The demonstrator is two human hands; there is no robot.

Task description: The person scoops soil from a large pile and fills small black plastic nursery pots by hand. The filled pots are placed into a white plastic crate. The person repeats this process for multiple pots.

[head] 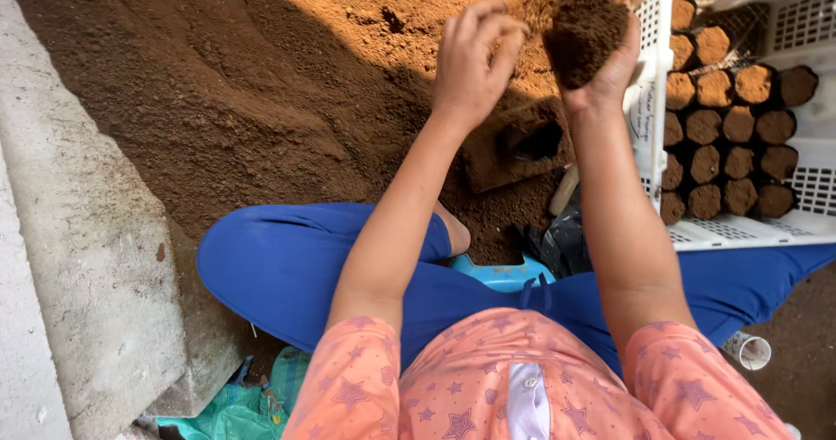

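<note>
- Brown loose soil heap (261, 83) fills the far and left ground, part sunlit, part in shade.
- Right hand (610, 74) grips a small dark soil-filled planting bag (582, 37), held up off the ground just beside the white perforated plastic crate (740, 229); bag top looks packed to the brim.
- Left hand (470, 61) raised just left of the bag, fingers curled and pinched together, apart from the bag; cannot tell if any soil is in the pinch.
- Crate on the right holds rows of filled dark bags (723, 126) lying on their sides, soil ends facing the camera.
- Below the hands, a dark hollow (531, 139) in the soil; cannot tell if it is an empty bag or just a dip.
- Person sits on a light blue stool (503, 274), blue trousers, orange star-print top; concrete kerb (78, 231) at left, small white cup (749, 351) near right.
- Step, as I judge it: topping up or firming the soil in the held bag.
- Next move likely calls for keeping the bag upright so nothing spills, then laying it in the crate against the stacked ones.
</note>
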